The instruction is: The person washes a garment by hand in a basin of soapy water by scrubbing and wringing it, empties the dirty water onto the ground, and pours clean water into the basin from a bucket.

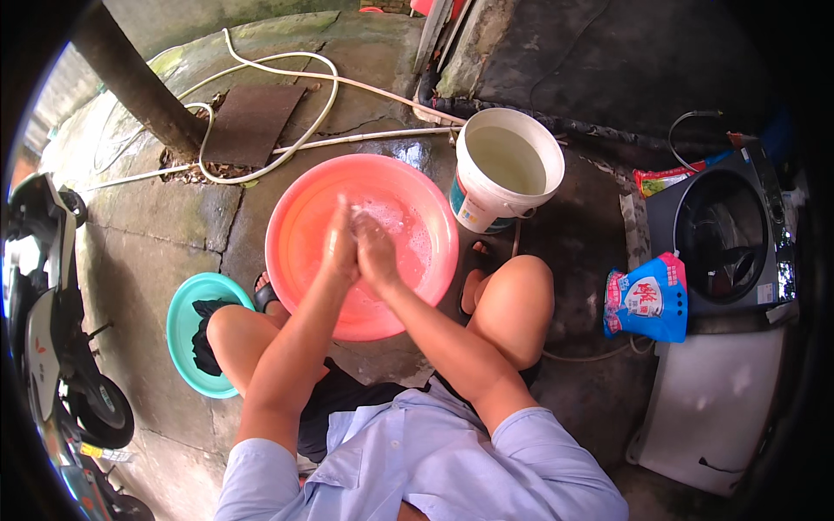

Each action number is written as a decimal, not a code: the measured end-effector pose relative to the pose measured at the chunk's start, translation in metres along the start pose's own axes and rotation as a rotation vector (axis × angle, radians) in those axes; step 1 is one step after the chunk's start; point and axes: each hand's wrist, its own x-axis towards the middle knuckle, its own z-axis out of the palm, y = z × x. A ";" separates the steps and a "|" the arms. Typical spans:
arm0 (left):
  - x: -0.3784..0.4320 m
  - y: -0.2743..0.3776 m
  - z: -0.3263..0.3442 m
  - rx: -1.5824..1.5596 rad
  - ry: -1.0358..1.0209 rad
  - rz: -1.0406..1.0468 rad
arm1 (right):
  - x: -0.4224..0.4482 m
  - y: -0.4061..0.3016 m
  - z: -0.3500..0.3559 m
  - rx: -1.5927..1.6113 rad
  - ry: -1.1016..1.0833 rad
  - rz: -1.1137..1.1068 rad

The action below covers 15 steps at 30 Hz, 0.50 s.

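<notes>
Over a large pink plastic basin [287, 306] of sudsy water, my left hand [340, 244] and my right hand [376, 247] are pressed together, palm to palm, with slightly blurred fingers. A little foam shows between them; whether anything lies between the palms cannot be told. White suds [417, 228] float in the basin's right half. A white plastic bucket [464, 156] of water stands just beyond the basin at the right. Beside my left knee, a turquoise basin [179, 352] holds dark cloth [207, 355].
A pale hose [335, 98] loops across the concrete beyond the basin, near a tree trunk [143, 84]. A parked scooter [49, 312] stands at far left. At right are a blue detergent pouch [645, 299], a front-loading washing machine [664, 208] and a white panel [710, 404].
</notes>
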 end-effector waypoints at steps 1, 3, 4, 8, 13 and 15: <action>0.003 0.016 -0.011 0.040 -0.005 -0.053 | -0.011 -0.014 0.008 -0.004 0.042 -0.057; 0.005 0.030 -0.022 0.138 0.151 0.013 | -0.014 -0.021 0.016 -0.011 0.040 -0.107; 0.002 0.018 -0.017 0.151 0.128 0.063 | -0.011 -0.019 0.020 -0.020 0.044 -0.161; -0.028 -0.034 0.044 0.101 0.127 -0.082 | 0.048 0.013 -0.044 0.084 0.167 -0.017; 0.005 0.005 -0.015 0.035 -0.014 0.014 | 0.005 -0.014 0.000 0.257 -0.117 0.191; 0.004 0.024 0.007 -0.003 0.148 -0.004 | -0.004 -0.005 0.003 0.055 -0.033 -0.151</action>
